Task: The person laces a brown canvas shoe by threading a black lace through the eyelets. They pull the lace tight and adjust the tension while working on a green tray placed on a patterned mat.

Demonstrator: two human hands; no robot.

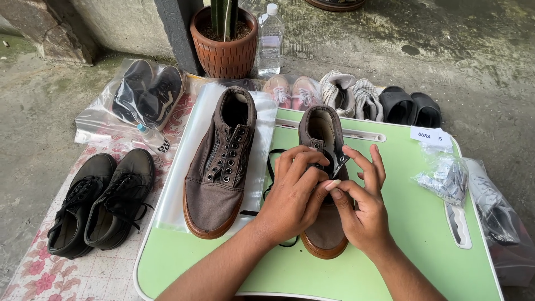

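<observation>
Both my forearms reach in from the bottom edge and meet over the brown canvas sneaker point(323, 223) lying toe-toward-me on the smooth green lap desk point(412, 234). My left hand point(292, 195) arches over its eyelet row, its grip pinched together on the black lace point(271, 161). My right hand point(365, 203) pinches the same lace with thumb and forefinger, the other fingers fanned upward. The laceless matching sneaker point(220, 161), with metal eyelets and a tan rubber sole, lies on a clear plastic bag point(184, 167) just beside.
</observation>
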